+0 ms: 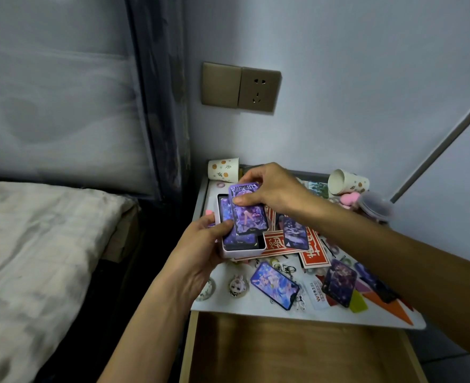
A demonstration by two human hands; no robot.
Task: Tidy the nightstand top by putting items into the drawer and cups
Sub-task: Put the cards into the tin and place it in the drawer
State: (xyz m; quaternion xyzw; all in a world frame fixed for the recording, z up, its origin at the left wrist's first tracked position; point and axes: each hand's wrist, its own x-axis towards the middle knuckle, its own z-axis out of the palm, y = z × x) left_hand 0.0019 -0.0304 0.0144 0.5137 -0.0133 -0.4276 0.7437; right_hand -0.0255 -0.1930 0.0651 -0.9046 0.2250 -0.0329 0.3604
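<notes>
There is one camera, worn on my head, wide-angle, facing forward and down. It sits close above the nightstand (256, 306), whose top fills the lower middle of the view, with the open drawer (297, 352) at the bottom edge. The bed (35, 244) is on the left and the wall (352, 78) straight ahead.

From my end very little reads cleanly. A white tag (317, 293) near the front edge of the nightstand (256, 306) carries red letters running sideways, something like "Wssim" (I would not swear to it). A red paper slip (315, 254) and a second red slip (275, 244) bear large white Chinese characters I cannot make out. The purple card (250, 214) pinched in the right hand (272, 189) and the lower card (239, 239) in the white box (245, 254) each show a small caption at the foot, too blurred to read.
</notes>
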